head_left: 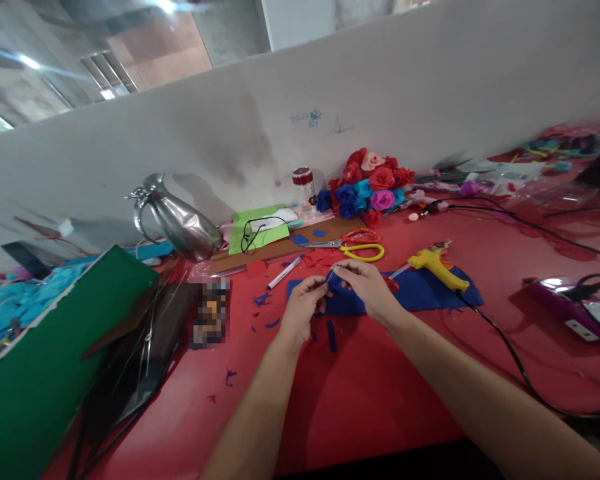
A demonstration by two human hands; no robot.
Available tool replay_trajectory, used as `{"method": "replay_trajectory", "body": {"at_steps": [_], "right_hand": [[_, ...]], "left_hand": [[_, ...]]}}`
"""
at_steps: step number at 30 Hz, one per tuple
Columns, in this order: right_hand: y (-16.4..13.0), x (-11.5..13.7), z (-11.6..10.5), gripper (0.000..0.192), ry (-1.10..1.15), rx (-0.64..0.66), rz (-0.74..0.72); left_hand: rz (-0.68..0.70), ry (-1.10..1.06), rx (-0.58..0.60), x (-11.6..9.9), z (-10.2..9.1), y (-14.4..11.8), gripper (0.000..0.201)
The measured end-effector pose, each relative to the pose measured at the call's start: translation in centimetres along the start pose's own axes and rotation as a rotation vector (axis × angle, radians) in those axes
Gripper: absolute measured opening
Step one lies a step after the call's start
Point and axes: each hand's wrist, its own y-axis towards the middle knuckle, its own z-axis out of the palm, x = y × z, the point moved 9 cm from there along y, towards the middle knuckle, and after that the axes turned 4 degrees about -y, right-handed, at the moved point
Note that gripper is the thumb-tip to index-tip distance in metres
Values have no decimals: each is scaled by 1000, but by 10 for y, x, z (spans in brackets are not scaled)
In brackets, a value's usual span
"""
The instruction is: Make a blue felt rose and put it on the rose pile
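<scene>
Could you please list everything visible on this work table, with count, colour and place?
table: one, red top, fills the view
blue felt sheet: one, blue, centre, under the hands
small blue piece: one, blue, pinched between both hands
glue gun: one, yellow, lying on the blue felt sheet, black cord trailing right
scissors: one pair, yellow and orange handles, behind the hands
marker: one, white, left of the hands
felt flowers: a cluster, red, blue, pink, by the wall
jar: one, clear with red lid, left of the flowers
jug: one, silver, left rear
green board: one, green, far left
left hand: one, on the small blue piece
right hand: one, on the small blue piece
</scene>
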Motion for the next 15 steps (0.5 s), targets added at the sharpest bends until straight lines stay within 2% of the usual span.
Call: {"method": "replay_trajectory", "body": {"at_steps": [4, 8, 11, 15], "right_hand": [[0, 4, 0, 22, -43, -16, -47], [7, 6, -23, 24, -75, -147, -76], [14, 10, -46, 20, -228, -232, -111], [21, 7, -44, 8, -612, -87, -110]], "left_hand": [[96, 127, -30, -9, 0, -2, 7], [206, 225, -270, -22, -24, -3, 4], [262, 162, -403, -30, -42, -5, 6], [321, -24, -485, -34, -59, -6, 5]]}}
